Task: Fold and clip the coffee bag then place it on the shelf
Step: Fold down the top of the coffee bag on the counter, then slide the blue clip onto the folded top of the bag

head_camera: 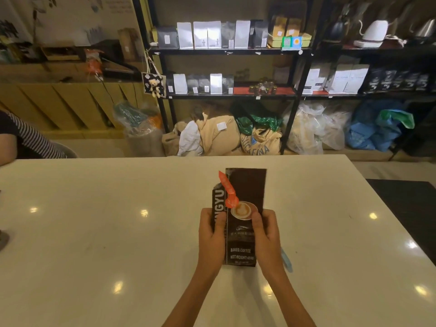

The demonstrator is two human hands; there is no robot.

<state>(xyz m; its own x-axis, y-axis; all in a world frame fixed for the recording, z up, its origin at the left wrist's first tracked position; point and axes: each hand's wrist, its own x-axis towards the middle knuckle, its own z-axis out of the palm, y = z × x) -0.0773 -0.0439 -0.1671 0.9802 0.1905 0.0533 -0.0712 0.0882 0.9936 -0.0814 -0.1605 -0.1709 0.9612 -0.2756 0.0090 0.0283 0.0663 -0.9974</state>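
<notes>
A dark brown coffee bag (245,190) with a latte picture and white lettering is held upright over the white table (94,232). My left hand (211,232) grips its left side and my right hand (265,232) grips its right side. An orange clip (228,190) lies slanted against the bag's upper left, above my left thumb; I cannot tell whether it is clamped on. The bag's top stands straight. A black metal shelf (226,51) with rows of coffee bags stands beyond the table.
A light blue object (286,260) pokes out from behind my right wrist on the table. Another person's striped sleeve (30,138) is at the far left. Sacks and plastic bags (259,138) fill the floor under the shelf. A dark mat (405,204) lies right of the table.
</notes>
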